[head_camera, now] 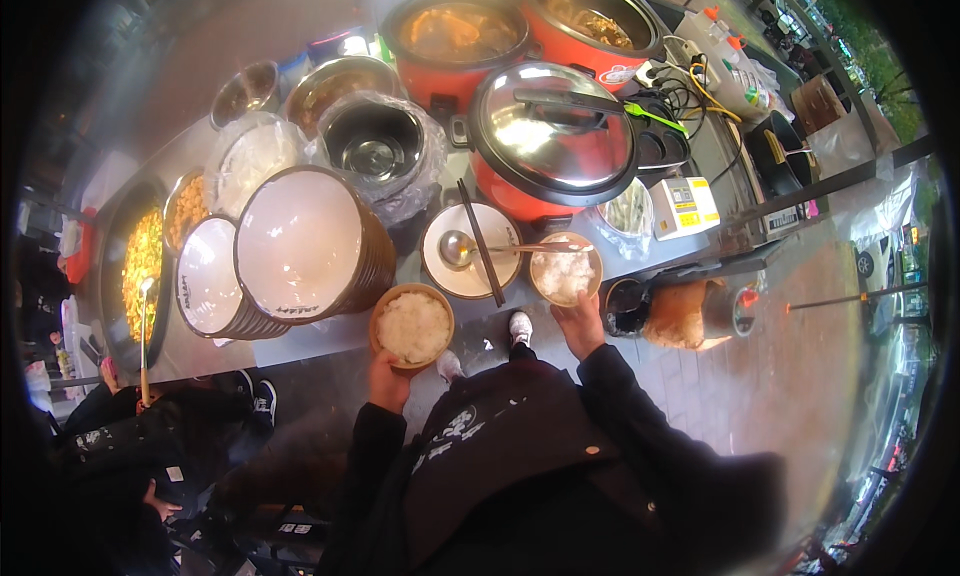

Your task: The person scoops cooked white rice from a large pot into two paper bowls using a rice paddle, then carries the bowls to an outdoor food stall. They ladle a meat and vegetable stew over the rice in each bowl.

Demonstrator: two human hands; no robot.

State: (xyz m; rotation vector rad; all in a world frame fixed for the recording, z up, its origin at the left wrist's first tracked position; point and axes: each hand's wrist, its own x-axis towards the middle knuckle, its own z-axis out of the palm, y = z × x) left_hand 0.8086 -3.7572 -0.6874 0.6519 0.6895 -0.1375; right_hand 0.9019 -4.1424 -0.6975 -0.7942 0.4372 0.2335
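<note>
My left hand (388,385) grips a brown paper bowl of white rice (414,327) in front of the table edge. In my right hand (581,327) is a second paper bowl of rice (562,274), held at the table's front edge. Between the two bowls, a white dark-rimmed plate (442,276) lies on the table. A metal ladle (456,248) rests in it, its handle reaching right across the second bowl. Dark chopsticks (481,244) lie over the plate. Behind stands a red electric cooker (551,137) with its domed metal lid on.
Stacks of large bowls (307,246) stand left, beside a pan of yellow food (142,276). Two uncovered red cookers (457,43) stand at the back. A scale (684,207) and tangled cables (675,81) are right. Another person's hand (160,502) shows lower left.
</note>
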